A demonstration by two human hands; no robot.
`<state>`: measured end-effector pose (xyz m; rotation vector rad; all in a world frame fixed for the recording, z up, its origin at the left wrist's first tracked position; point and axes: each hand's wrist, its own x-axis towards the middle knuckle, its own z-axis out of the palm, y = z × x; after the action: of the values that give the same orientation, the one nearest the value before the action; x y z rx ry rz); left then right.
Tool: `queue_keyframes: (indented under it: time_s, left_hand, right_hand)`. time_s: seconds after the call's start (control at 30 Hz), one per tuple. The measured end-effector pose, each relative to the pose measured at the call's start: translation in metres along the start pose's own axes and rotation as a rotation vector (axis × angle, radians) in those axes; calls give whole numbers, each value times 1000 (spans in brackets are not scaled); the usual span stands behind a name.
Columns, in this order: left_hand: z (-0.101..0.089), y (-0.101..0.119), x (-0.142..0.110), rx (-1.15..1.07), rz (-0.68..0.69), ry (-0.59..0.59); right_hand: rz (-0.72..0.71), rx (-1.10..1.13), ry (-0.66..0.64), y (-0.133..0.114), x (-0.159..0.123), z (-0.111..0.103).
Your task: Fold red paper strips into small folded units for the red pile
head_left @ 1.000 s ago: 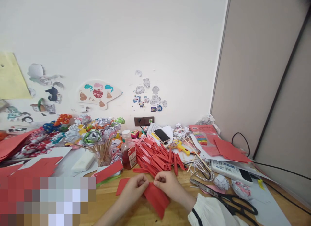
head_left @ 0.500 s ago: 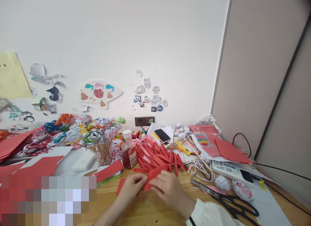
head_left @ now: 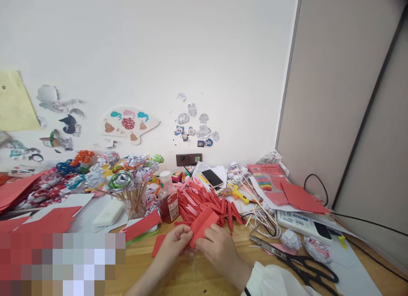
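Between my two hands is a piece of red paper, raised off the wooden table and tilted up, with a crease across it. My left hand pinches its lower left edge between thumb and fingers. On the opposite side, my right hand has its fingers closed on the lower right edge. Another red paper piece lies on the table, partly covered by my left hand. Just beyond the held sheet spreads a heap of folded red paper strips.
Black-handled scissors lie at the right, near crumpled paper balls. A bottle of red liquid stands left of the heap. Behind are a phone and a yellow glue gun. Paper flowers crowd the left.
The red paper hung down toward me a second ago; now it is flipped and stands up away from me. My right hand has shifted lower along its edge.
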<state>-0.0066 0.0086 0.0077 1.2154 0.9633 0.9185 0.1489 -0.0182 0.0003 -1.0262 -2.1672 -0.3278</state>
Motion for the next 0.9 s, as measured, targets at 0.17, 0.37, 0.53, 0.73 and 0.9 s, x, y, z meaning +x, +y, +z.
queue_keyframes:
  time_s: [0.17, 0.37, 0.53, 0.73, 0.9]
  left_hand:
    - [1, 0, -2, -56, 2, -30]
    - [10, 4, -6, -73, -5, 25]
    - [13, 1, -5, -65, -3, 39]
    - [13, -6, -2, -66, -3, 44]
    - [14, -9, -1, -25, 5, 19]
  right_hand:
    - [235, 209, 23, -3, 3, -1]
    - [495, 396, 94, -4, 7, 6]
    - [643, 581, 128, -2, 5, 17]
    - [723, 763, 112, -3, 4, 27]
    - [725, 744, 133, -6, 4, 27]
